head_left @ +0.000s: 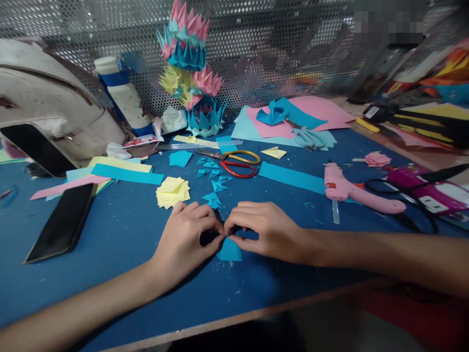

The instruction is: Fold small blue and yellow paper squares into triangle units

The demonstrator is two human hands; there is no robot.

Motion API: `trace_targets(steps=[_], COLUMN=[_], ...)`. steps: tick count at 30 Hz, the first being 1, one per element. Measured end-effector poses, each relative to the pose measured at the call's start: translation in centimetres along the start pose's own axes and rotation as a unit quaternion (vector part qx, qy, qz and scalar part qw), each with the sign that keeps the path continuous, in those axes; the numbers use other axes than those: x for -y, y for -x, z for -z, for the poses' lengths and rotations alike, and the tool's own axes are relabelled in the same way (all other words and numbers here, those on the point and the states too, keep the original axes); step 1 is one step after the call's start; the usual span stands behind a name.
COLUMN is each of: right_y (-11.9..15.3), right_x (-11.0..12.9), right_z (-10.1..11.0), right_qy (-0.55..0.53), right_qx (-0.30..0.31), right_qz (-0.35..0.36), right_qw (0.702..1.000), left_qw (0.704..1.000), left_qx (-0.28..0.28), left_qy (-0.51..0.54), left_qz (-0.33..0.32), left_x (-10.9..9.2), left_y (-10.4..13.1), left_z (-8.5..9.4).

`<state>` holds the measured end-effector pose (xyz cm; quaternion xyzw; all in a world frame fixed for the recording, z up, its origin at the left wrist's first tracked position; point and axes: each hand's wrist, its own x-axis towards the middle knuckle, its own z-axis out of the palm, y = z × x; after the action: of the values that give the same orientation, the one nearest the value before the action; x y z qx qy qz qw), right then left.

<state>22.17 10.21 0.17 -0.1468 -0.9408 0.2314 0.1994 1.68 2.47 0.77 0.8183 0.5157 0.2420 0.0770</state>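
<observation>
A small piece of blue paper (230,251) is held at its upper part, low over the blue table. My left hand (190,234) pinches it between thumb and forefinger from the left. From the right my right hand (262,230) pinches the same piece, and the fingertips of both hands meet. The fingers hide the top of the paper. Just beyond my hands lie several small folded blue paper triangles (220,184). A stack of yellow paper squares (173,192) sits past my left hand, with a pile of blue squares (180,158) behind it.
Red-and-yellow-handled scissors (240,164) lie beyond the triangles. A pink glue gun (361,190) is at right, beside a blue strip (291,178). Phones (60,222) and paper strips (128,173) lie left. A folded-paper tower (192,73) stands at the back.
</observation>
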Motion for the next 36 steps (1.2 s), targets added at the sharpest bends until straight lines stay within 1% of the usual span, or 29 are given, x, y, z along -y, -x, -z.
trace_targets(steps=[5,8,11,14,16,18,21,24,28,32,36], right_y=[0.3,0.4,0.4,0.3,0.2,0.1,-0.1,-0.1,0.1,0.2,0.3], right_x=[0.1,0.0,-0.5,-0.9,-1.1,-1.1,-1.0,-1.1,-1.5,-1.7,-2.2], right_z=[0.2,0.4,0.8,1.3,1.8,2.2,2.7,2.6,2.2,2.0,1.7], right_qy=[0.088,0.106,0.117,0.136,0.169,0.201,0.206,0.182,0.167,0.156,0.101], right_qx=[0.012,0.008,0.008,0.012,0.029,0.056,0.077,0.078,0.055,0.043,0.023], right_qz=[0.033,0.06,0.092,0.163,0.223,0.26,0.272,0.264,0.266,0.277,0.264], right_qw=[0.995,0.993,0.989,0.977,0.96,0.943,0.937,0.944,0.948,0.947,0.959], left_qw=[0.994,0.988,0.983,0.981,0.983,0.986,0.988,0.984,0.975,0.977,0.977], left_qx=[-0.028,-0.037,-0.032,-0.028,-0.021,-0.01,0.006,-0.008,-0.042,-0.048,-0.053], left_qy=[-0.079,-0.112,-0.132,-0.133,-0.122,-0.107,-0.088,-0.104,-0.13,-0.119,-0.094], left_qz=[-0.067,-0.098,-0.124,-0.137,-0.135,-0.129,-0.125,-0.144,-0.176,-0.173,-0.184], left_x=[-0.2,-0.1,-0.2,-0.2,-0.1,0.0,0.2,0.1,0.0,0.2,0.1], left_y=[0.4,0.8,1.3,1.8,2.1,2.2,2.3,2.5,2.6,2.5,2.5], left_z=[-0.2,-0.3,-0.1,0.1,0.2,0.3,0.4,0.4,0.3,0.5,0.5])
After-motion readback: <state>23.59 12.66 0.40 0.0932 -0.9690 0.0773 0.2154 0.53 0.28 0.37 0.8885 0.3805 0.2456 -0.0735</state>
